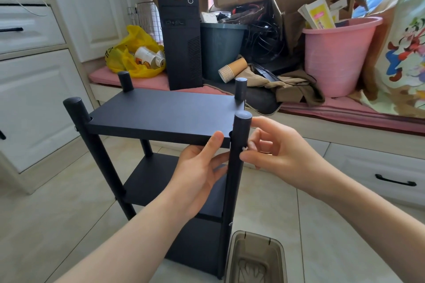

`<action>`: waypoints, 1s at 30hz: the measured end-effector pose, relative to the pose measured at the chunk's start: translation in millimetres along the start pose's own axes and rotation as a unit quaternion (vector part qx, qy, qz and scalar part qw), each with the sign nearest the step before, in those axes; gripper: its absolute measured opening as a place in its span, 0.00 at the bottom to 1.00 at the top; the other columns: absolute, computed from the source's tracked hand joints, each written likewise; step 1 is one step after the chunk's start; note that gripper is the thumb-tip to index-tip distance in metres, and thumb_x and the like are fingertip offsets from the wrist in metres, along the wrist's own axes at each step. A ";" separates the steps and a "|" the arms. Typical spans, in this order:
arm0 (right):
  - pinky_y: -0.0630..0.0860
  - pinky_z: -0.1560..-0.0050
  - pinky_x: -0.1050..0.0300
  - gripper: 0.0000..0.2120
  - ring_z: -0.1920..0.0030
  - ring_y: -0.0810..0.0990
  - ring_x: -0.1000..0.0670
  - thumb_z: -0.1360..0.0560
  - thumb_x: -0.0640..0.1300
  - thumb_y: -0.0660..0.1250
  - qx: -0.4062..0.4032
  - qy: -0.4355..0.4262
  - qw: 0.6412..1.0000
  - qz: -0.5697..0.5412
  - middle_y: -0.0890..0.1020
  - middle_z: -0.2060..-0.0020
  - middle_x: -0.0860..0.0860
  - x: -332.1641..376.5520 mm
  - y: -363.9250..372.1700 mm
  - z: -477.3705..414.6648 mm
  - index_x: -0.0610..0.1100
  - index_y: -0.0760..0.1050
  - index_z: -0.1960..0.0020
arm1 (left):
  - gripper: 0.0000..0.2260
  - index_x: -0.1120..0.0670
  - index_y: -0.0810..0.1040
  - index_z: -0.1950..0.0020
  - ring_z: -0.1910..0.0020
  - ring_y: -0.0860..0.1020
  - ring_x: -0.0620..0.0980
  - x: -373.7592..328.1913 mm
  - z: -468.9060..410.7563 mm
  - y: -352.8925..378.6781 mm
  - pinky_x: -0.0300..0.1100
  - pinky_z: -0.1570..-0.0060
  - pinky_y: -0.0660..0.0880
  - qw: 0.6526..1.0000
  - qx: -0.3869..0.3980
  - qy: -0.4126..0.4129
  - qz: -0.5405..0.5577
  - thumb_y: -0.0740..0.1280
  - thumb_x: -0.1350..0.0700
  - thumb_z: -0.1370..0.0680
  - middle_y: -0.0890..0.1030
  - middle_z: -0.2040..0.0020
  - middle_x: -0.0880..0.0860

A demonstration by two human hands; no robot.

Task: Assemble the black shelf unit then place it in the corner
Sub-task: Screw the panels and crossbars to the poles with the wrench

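The black shelf unit (161,112) stands upright on the tiled floor, with three boards between black round posts. My left hand (200,172) grips the front edge of the top board from below, thumb on its upper face, beside the front right post (238,167). My right hand (280,151) pinches a small metal screw (244,148) against the side of that post, just under the top board. Another small screw shows lower down on the same post.
A translucent brown plastic box (255,259) sits on the floor by the shelf's front right foot. Behind are a bench with a pink cushion (345,110), a black computer tower (181,41), bins, a pink bucket (338,53) and cardboard boxes. White cabinets (34,87) stand at the left.
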State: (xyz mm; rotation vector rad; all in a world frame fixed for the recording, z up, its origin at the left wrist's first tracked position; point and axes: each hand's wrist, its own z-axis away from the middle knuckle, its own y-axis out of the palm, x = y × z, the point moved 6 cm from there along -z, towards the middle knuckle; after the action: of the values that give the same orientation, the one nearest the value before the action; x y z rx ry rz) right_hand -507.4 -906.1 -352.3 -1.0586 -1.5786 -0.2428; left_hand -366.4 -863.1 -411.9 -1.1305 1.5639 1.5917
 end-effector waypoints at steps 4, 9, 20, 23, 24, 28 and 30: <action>0.73 0.58 0.64 0.21 0.65 0.70 0.49 0.25 0.34 0.70 0.019 -0.040 0.999 0.014 0.71 0.66 0.46 8.5 -1.8 2.5 0.53 0.78 0.37 | 0.26 0.63 0.76 0.31 0.39 0.82 0.61 0.4 0.9 0.3 0.60 0.32 0.74 1.000 -0.015 -0.002 -0.002 0.67 0.47 0.23 0.83 0.38 0.60; 0.71 0.59 0.62 0.05 0.64 0.67 0.47 0.24 0.33 0.70 -0.001 -0.058 0.995 0.082 0.68 0.66 0.47 12.2 -7.3 0.3 0.41 0.79 0.50 | 0.24 0.61 0.75 0.30 0.38 0.81 0.61 -0.1 2.6 1.6 0.59 0.34 0.75 1.000 -0.008 -0.003 -0.004 0.66 0.48 0.21 0.82 0.37 0.59; 0.74 0.58 0.57 0.20 0.66 0.67 0.53 0.23 0.37 0.70 -0.013 -0.076 0.992 0.095 0.68 0.66 0.46 8.9 -6.4 1.5 0.57 0.78 0.38 | 0.21 0.60 0.77 0.35 0.39 0.82 0.59 0.3 2.6 0.9 0.53 0.38 0.79 1.000 -0.002 0.008 -0.010 0.66 0.47 0.22 0.83 0.38 0.58; 0.74 0.57 0.56 0.20 0.65 0.67 0.55 0.23 0.37 0.70 -0.014 -0.069 0.994 0.087 0.69 0.66 0.45 7.8 -6.1 1.6 0.57 0.77 0.37 | 0.22 0.61 0.77 0.33 0.39 0.82 0.58 -0.3 2.7 1.6 0.52 0.37 0.79 1.000 -0.002 0.017 -0.008 0.66 0.47 0.22 0.84 0.39 0.58; 0.74 0.56 0.56 0.20 0.65 0.68 0.54 0.23 0.37 0.70 -0.013 -0.066 0.994 0.084 0.69 0.66 0.46 7.5 -6.1 1.7 0.57 0.77 0.37 | 0.23 0.62 0.76 0.33 0.39 0.82 0.58 -0.6 2.6 2.0 0.51 0.37 0.78 1.000 -0.004 0.020 -0.006 0.66 0.47 0.22 0.84 0.39 0.58; 0.76 0.53 0.47 0.17 0.64 0.69 0.52 0.24 0.37 0.70 -0.004 -0.045 0.995 0.092 0.70 0.64 0.50 6.9 -6.5 1.5 0.50 0.79 0.37 | 0.24 0.63 0.75 0.33 0.38 0.82 0.59 -0.6 3.4 5.6 0.52 0.34 0.76 0.999 -0.010 0.032 0.021 0.66 0.48 0.22 0.83 0.39 0.59; 0.77 0.53 0.42 0.17 0.63 0.70 0.53 0.24 0.36 0.70 0.004 -0.036 0.995 0.091 0.72 0.63 0.52 7.3 -6.1 1.7 0.51 0.79 0.37 | 0.21 0.62 0.77 0.37 0.39 0.82 0.59 0.0 3.2 6.6 0.51 0.35 0.77 0.999 -0.013 0.033 0.032 0.66 0.48 0.23 0.84 0.40 0.60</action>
State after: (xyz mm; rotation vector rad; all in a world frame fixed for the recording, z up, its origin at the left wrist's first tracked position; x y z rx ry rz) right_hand -512.5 -904.9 -344.2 -1.2074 -1.5333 -0.0749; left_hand -372.7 -860.6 -409.1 -1.1684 1.6415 1.6351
